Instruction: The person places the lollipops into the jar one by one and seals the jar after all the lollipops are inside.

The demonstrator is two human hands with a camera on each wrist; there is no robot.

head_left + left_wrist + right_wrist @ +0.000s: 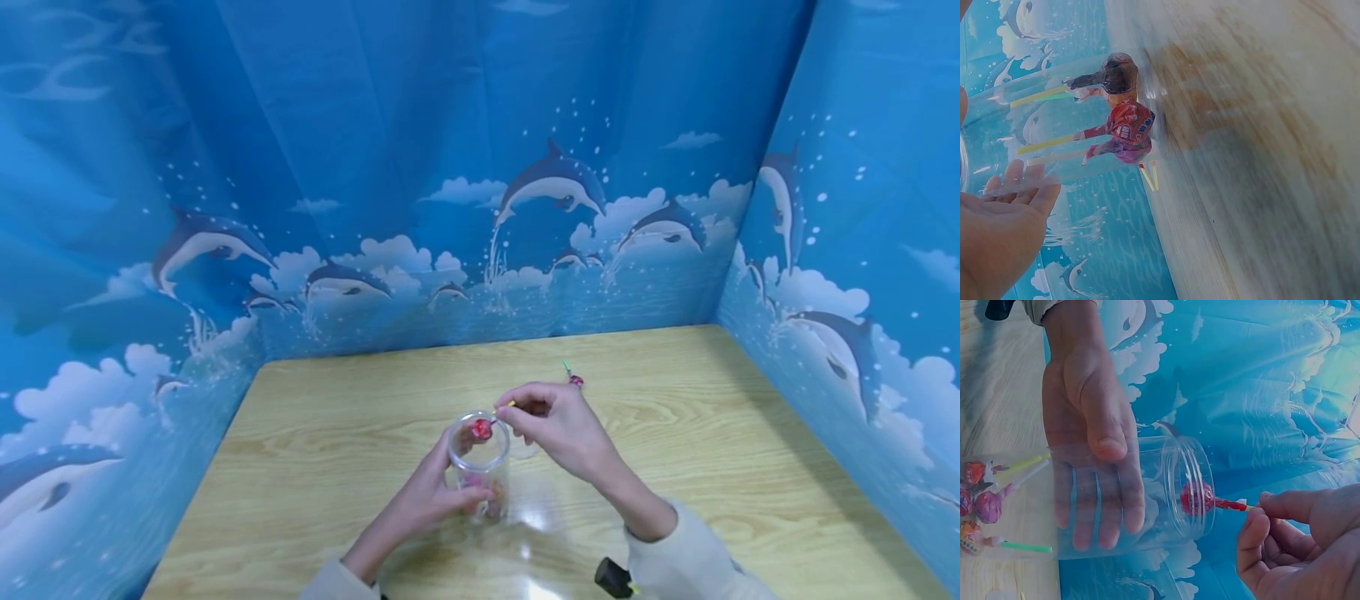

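A clear plastic jar (pixel 480 468) stands upright on the table, held by my left hand (pixel 427 492), with the thumb on its near side and the fingers around the far side. Several wrapped lollipops (pixel 1132 122) lie heads down at its bottom, their yellow, green and pale sticks pointing up. Between thumb and index finger, my right hand (pixel 562 425) pinches the stick of a red-wrapped lollipop (pixel 1196 499). That candy head is just inside the jar's open mouth, and its stick slants out over the rim.
Beyond my right hand, another lollipop (pixel 576 381) with a green stick end lies on the wooden table (pixel 330 425). A clear round piece (pixel 523 451) sits right of the jar, partly hidden. Blue dolphin-print curtains (pixel 420 167) border the table. A black object (pixel 613 577) is beside the right sleeve.
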